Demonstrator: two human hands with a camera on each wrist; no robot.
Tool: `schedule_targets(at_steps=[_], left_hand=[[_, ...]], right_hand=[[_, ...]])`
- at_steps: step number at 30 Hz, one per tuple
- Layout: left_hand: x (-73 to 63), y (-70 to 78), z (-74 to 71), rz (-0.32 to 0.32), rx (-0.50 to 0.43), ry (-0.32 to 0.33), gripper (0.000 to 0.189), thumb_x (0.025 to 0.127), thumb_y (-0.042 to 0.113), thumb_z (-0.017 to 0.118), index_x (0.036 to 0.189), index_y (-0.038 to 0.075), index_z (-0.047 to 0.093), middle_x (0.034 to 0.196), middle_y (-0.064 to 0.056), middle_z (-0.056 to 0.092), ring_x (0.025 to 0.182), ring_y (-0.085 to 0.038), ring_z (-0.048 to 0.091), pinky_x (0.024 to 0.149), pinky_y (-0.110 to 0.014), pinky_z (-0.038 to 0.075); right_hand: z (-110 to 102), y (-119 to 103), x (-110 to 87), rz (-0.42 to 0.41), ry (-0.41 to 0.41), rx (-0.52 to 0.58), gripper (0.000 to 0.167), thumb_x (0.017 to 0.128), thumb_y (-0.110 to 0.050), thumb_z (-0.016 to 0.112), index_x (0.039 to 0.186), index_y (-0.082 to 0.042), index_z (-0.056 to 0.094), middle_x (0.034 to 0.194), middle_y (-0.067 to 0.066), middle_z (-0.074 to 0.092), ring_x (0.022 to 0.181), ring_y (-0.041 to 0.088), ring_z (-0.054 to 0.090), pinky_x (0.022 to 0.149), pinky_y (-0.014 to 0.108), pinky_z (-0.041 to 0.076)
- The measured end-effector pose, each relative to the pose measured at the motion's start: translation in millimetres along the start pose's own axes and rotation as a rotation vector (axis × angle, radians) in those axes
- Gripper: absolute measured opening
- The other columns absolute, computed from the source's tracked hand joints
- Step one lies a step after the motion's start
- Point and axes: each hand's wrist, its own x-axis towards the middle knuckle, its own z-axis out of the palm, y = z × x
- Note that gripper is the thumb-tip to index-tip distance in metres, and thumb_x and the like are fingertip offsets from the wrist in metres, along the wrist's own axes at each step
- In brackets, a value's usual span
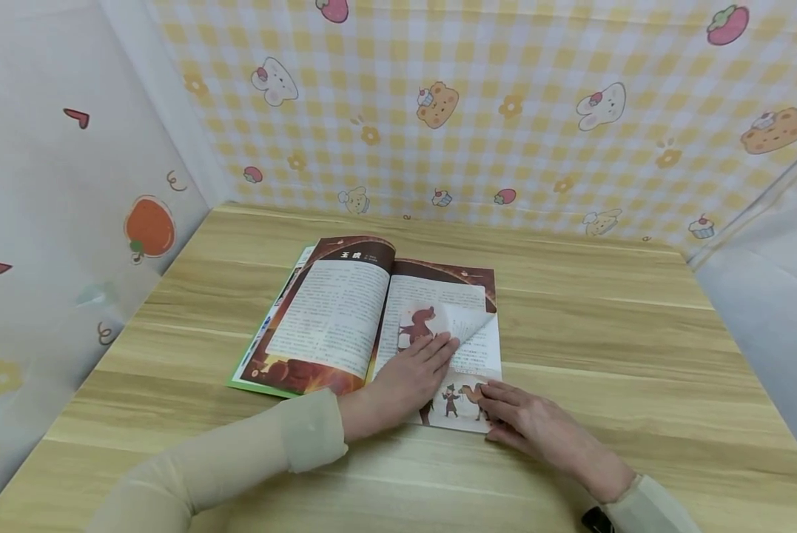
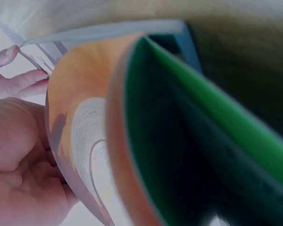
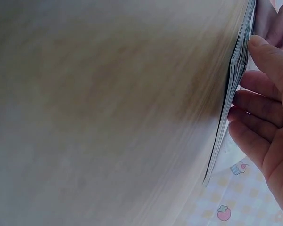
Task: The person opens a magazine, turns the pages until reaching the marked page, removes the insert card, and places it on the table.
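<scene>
A magazine lies open on the wooden table, its left pages bowed up toward the spine. On the right side, one leaf is bent over on itself, and its pale underside shows a reddish figure. My left hand lies flat across this turned-over part with fingers extended. Beneath, a page with a camel drawing shows. At the lower right corner of the magazine, my right hand touches the page edges, fingers lightly bent. In the right wrist view, the thumb is right at the stacked page edges.
The wooden table extends around the magazine. Behind it stands a yellow checked cloth with cartoon prints, and a pale printed cloth hangs at the left. A green cover edge shows under the left pages.
</scene>
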Motion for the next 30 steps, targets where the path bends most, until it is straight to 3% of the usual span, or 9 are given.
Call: schedule_targets(at_steps=[4, 11, 17, 21, 25, 30], left_hand=[[-3.6, -4.2, 1.5, -0.006, -0.008, 0.000, 0.045, 0.097, 0.016, 0.049, 0.141, 0.013, 0.044, 0.152, -0.005, 0.033, 0.141, -0.021, 0.027, 0.115, -0.032, 0.023], [-11.9, -11.7, 7.2, -0.051, -0.041, -0.073, 0.043, 0.096, 0.015, 0.051, 0.139, 0.015, 0.048, 0.151, -0.003, 0.035, 0.141, -0.021, 0.028, 0.114, -0.031, 0.025], [-22.1, -20.7, 9.2, -0.147, -0.246, -0.070, 0.045, 0.099, 0.030, 0.045, 0.140, 0.011, 0.046, 0.149, -0.007, 0.037, 0.140, -0.024, 0.029, 0.113, -0.035, 0.027], [-28.7, -25.5, 11.1, -0.193, -0.371, -0.096, 0.053, 0.098, 0.044, 0.042, 0.144, 0.018, 0.041, 0.151, -0.012, 0.033, 0.141, -0.028, 0.026, 0.114, -0.040, 0.024], [-35.6, -29.6, 14.3, -0.219, -0.381, -0.059, 0.050, 0.097, 0.043, 0.046, 0.141, 0.020, 0.045, 0.151, -0.014, 0.032, 0.141, -0.030, 0.026, 0.114, -0.042, 0.025], [-45.1, -35.8, 16.9, -0.238, -0.397, -0.006, 0.050, 0.096, 0.036, 0.050, 0.137, 0.008, 0.048, 0.151, -0.014, 0.032, 0.141, -0.030, 0.026, 0.114, -0.042, 0.025]], right_hand=[[1, -1, -0.2, 0.001, 0.001, 0.003, 0.045, 0.080, -0.022, 0.074, 0.120, -0.004, 0.064, 0.124, 0.014, 0.062, 0.111, 0.028, 0.061, 0.079, 0.038, 0.055], [1, -1, -0.6, -0.005, 0.003, 0.013, 0.047, 0.079, -0.022, 0.074, 0.121, -0.003, 0.064, 0.125, 0.015, 0.061, 0.112, 0.028, 0.060, 0.080, 0.038, 0.055], [-2, -1, -0.3, 0.000, -0.001, 0.019, 0.042, 0.079, -0.020, 0.074, 0.117, -0.003, 0.066, 0.123, 0.015, 0.062, 0.111, 0.028, 0.061, 0.080, 0.038, 0.055], [-2, -1, -0.2, 0.006, -0.015, 0.023, 0.042, 0.081, -0.021, 0.073, 0.118, -0.004, 0.066, 0.125, 0.014, 0.061, 0.112, 0.028, 0.060, 0.080, 0.038, 0.055], [-2, -1, -0.4, 0.007, -0.017, 0.021, 0.043, 0.081, -0.022, 0.073, 0.119, -0.004, 0.065, 0.125, 0.014, 0.061, 0.112, 0.028, 0.060, 0.079, 0.038, 0.055], [-2, 0, -0.5, -0.001, -0.006, 0.013, 0.043, 0.080, -0.021, 0.074, 0.119, -0.004, 0.065, 0.124, 0.015, 0.062, 0.111, 0.028, 0.061, 0.079, 0.038, 0.055]])
